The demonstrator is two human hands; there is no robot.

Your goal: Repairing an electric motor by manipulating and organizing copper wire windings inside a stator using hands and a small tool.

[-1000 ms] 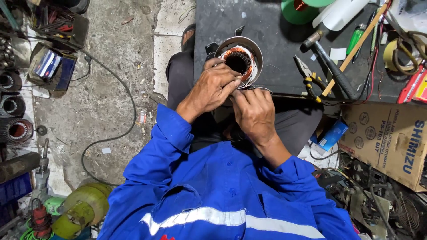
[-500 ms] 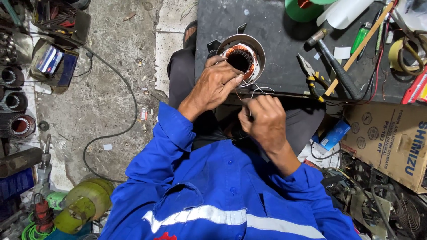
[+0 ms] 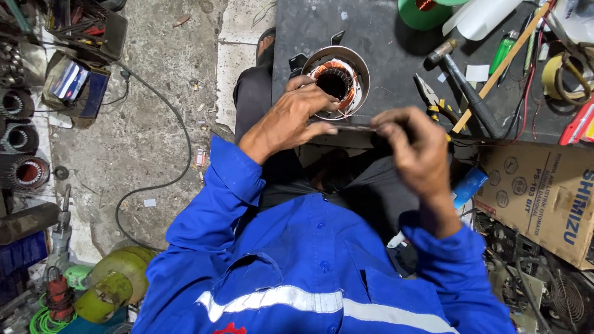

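Observation:
A round metal motor stator [image 3: 336, 79] with copper windings sits at the near edge of a dark workbench [image 3: 377, 37]. My left hand [image 3: 291, 117] rests against the stator's near rim, fingers pinching one end of a thin grey strip [image 3: 354, 128]. My right hand [image 3: 411, 145] pinches the strip's other end, just right of the stator and over the bench edge. The strip runs level between the two hands. Blue sleeves cover both arms.
On the bench lie pliers [image 3: 431, 99], a hammer [image 3: 467, 86], a wooden stick [image 3: 501, 68], green tape [image 3: 421, 12] and a white roll [image 3: 479, 15]. A cardboard box [image 3: 544, 192] stands at right. Other stators [image 3: 25, 139], a cable [image 3: 154, 142] and tools litter the concrete floor at left.
My right hand has pulled away to the right from the left hand, drawing the thin strip out level between them. The left hand stays at the stator's rim.

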